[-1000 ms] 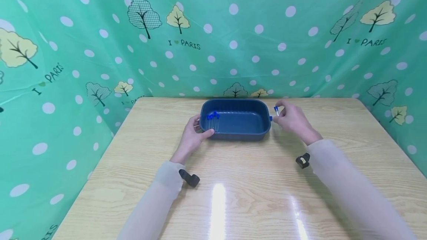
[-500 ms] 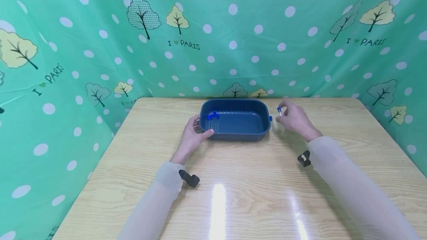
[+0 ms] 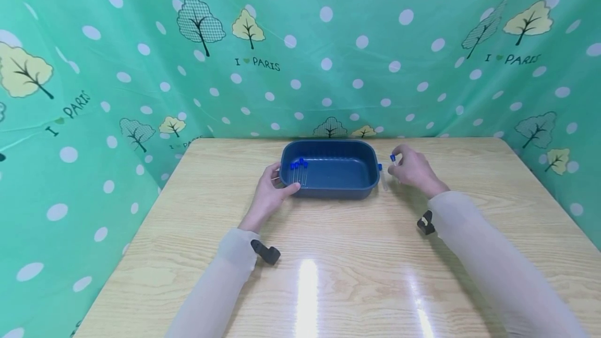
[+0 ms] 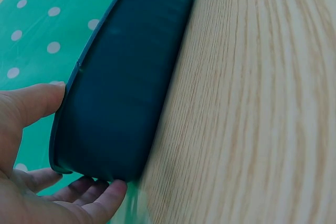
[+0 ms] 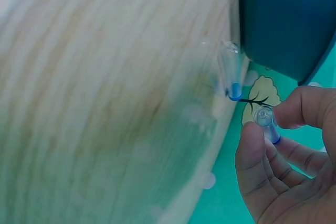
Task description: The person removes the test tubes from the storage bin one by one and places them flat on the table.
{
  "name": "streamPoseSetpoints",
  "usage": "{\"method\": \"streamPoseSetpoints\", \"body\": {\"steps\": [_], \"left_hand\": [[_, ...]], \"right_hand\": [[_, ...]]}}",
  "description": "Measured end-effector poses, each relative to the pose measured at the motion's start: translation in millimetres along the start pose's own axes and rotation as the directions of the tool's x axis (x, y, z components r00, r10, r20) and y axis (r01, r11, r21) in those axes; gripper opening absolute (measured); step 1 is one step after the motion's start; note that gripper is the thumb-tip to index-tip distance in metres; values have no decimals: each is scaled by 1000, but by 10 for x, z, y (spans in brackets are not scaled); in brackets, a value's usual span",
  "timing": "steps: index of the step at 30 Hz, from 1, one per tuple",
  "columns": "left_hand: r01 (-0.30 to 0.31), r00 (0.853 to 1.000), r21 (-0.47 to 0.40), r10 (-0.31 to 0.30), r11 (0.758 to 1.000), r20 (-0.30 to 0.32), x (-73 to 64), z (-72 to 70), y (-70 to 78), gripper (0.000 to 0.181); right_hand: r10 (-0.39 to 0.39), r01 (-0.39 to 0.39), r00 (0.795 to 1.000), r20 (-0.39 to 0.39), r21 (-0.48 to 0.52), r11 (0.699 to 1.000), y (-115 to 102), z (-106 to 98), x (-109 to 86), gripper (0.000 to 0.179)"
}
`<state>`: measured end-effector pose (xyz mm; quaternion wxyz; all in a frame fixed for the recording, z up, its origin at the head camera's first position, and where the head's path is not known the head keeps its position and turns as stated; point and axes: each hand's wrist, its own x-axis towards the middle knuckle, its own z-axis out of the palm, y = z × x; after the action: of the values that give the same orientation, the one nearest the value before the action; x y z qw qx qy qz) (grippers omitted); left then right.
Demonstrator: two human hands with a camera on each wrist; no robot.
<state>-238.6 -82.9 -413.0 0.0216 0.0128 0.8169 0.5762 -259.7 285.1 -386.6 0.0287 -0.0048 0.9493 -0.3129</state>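
Note:
A dark blue rectangular basin [image 3: 331, 192] stands on the table. My left hand [image 3: 271, 192] grips its left end, thumb at the rim and fingers against the outer wall. Inside, at that end, several clear test tubes with blue caps [image 3: 301, 163] lie side by side. Off the basin's right end, my right hand [image 3: 413, 169] pinches another blue-capped test tube [image 5: 266, 125] between thumb and fingers, cap up. One more test tube [image 3: 383, 179] is on the table right by the basin's right wall, its blue cap toward the back.
The wood-grain table [image 3: 347, 254] ends at a green dotted curtain [image 3: 300, 77] close behind the basin. That curtain also runs along both sides. A dark camera mount [image 3: 265, 252] sits at the left wrist, another mount [image 3: 425, 223] at the right.
My right hand has shifted slightly right, away from the basin, with its test tube, then dipped a little. The tube by the basin's right wall shows more fully. The left hand stays put.

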Motion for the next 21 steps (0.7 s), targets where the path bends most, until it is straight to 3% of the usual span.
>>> {"method": "streamPoseSetpoints", "body": {"steps": [21], "left_hand": [[-5,1000,5,5,1000,1,-1,0,-1,81]], "right_hand": [[78,-75,993,90,-33,997,56,72,94,48]]}}
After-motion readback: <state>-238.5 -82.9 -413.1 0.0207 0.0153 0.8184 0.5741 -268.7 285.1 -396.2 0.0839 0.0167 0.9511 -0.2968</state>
